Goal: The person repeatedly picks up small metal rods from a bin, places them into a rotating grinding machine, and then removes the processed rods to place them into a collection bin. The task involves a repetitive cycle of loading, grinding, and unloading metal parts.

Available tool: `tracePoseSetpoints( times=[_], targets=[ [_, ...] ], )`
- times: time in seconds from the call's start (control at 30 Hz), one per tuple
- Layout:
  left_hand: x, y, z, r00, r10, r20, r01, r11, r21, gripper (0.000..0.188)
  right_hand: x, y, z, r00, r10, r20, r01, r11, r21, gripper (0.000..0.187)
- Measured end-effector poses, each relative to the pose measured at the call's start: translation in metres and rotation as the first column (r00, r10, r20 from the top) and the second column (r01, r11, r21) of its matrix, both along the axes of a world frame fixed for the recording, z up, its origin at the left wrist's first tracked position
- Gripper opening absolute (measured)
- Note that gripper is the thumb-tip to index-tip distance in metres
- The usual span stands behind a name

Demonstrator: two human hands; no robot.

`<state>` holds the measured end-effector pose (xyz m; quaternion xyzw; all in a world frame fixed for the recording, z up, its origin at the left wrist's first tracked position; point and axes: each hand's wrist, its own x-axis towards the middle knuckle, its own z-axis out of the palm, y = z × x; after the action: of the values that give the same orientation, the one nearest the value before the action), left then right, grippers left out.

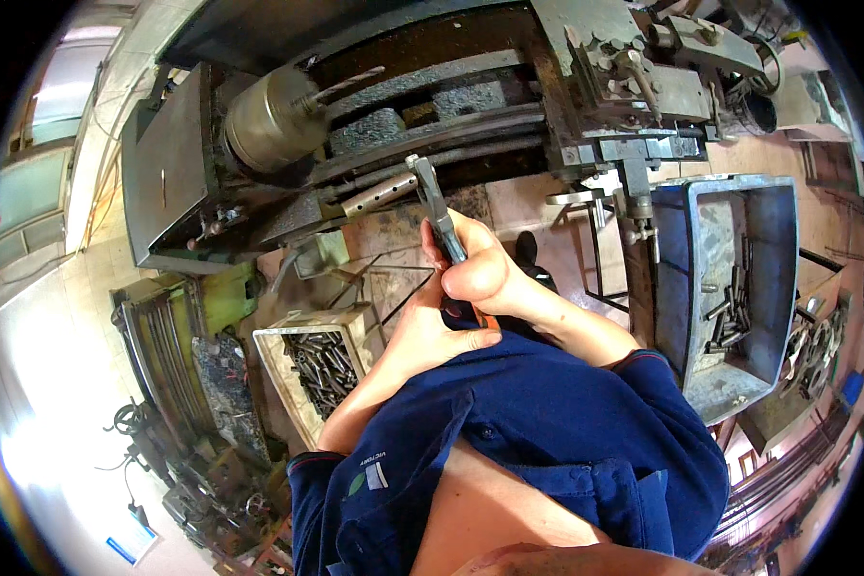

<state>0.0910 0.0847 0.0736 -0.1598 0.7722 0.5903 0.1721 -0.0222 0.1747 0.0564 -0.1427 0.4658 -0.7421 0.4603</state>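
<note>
In front of my body, both hands are on a grey metal hand tool (439,209) with a jaw-like head and an orange handle end; its exact kind is unclear. My right hand (480,259) wraps round its shaft from the right. Lower down, my left hand (430,331) closes about the handle, its thumb beside the orange part and its fingers partly hidden. The tool's head lies at the right end of a metal tube with holes (379,195), by the lathe; whether they touch I cannot tell. Beyond it, the lathe's round chuck (274,120) carries a twist drill bit (350,84).
The lathe carriage (634,86) with its levers stands at the far right. A pale bin (363,336) full of small metal pieces is at my left. To my right, a blue plastic crate (677,278) holds several metal cylinders (730,312). Another machine (163,355) stands farther left.
</note>
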Motion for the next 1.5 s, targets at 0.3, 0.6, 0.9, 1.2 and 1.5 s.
tracePoseSetpoints(
  times=[0.3,0.6,0.9,1.2,1.5],
  targets=[
    [0.007,-0.005,0.006,0.999,0.032,0.009,-0.034,0.986,0.164,0.073,0.007,-0.001,0.012,0.961,0.035,-0.276,-0.002,0.993,0.118,0.034],
    [0.012,-0.006,0.018,0.992,0.085,-0.092,-0.070,0.985,0.158,0.060,0.016,-0.007,0.014,0.973,0.040,-0.229,-0.012,0.992,0.124,0.031],
    [0.029,-0.013,0.009,0.994,0.075,-0.079,-0.070,0.996,0.061,0.071,0.028,-0.019,0.004,0.999,0.025,-0.027,-0.026,1.000,-0.011,0.025],
    [0.043,-0.019,0.003,0.994,0.084,-0.064,-0.082,0.996,0.039,0.079,0.039,-0.024,0.009,0.998,0.050,0.040,-0.051,0.998,0.028,0.025],
    [0.050,-0.024,0.004,0.996,0.075,-0.039,-0.073,0.996,0.048,0.082,0.045,-0.026,0.003,0.994,0.109,-0.023,-0.110,0.994,-0.022,0.024]
  ],
)
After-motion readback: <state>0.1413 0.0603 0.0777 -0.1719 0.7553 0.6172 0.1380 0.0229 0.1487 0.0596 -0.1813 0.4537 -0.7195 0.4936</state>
